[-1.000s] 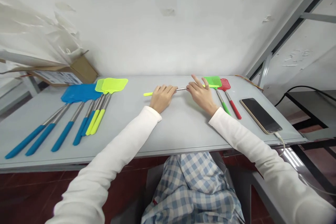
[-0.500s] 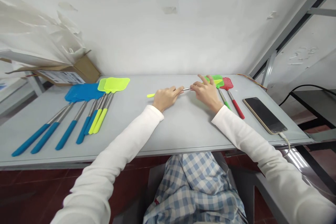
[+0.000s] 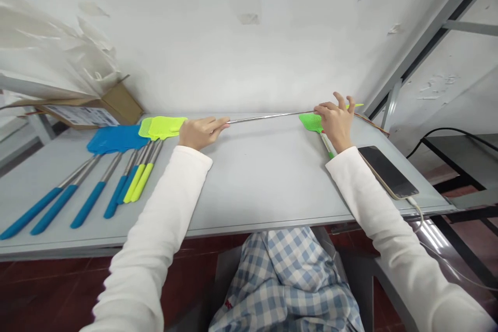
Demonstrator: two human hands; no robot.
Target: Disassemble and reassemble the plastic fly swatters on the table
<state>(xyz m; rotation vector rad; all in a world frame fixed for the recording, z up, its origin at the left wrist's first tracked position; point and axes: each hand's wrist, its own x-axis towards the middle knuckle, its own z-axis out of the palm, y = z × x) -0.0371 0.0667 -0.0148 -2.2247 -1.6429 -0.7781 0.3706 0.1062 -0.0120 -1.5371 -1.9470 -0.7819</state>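
Note:
A telescopic fly swatter (image 3: 272,115) is stretched between my hands, its thin metal rod drawn out long and slightly raised to the right. My left hand (image 3: 200,133) is closed round its left end, hiding the handle. At the other end my right hand (image 3: 333,123) pinches the rod, two fingers raised; a yellow tip shows beyond it. Under the rod's right part lies a green fly swatter (image 3: 310,122), partly covered by my right hand. Beside my left hand rest yellow fly swatters (image 3: 168,127) with short metal rods.
Several blue-handled fly swatters (image 3: 88,205) lie fanned at the table's left. A cardboard box (image 3: 120,105) stands at the back left. On the right, a phone (image 3: 389,172) is plugged into a white cable (image 3: 419,211). The white wall (image 3: 249,62) rises behind the table (image 3: 257,187).
My hands have moved apart, left hand leftward and right hand rightward. The swatter's rod has lengthened between them. My right hand and arm now hide the red swatter.

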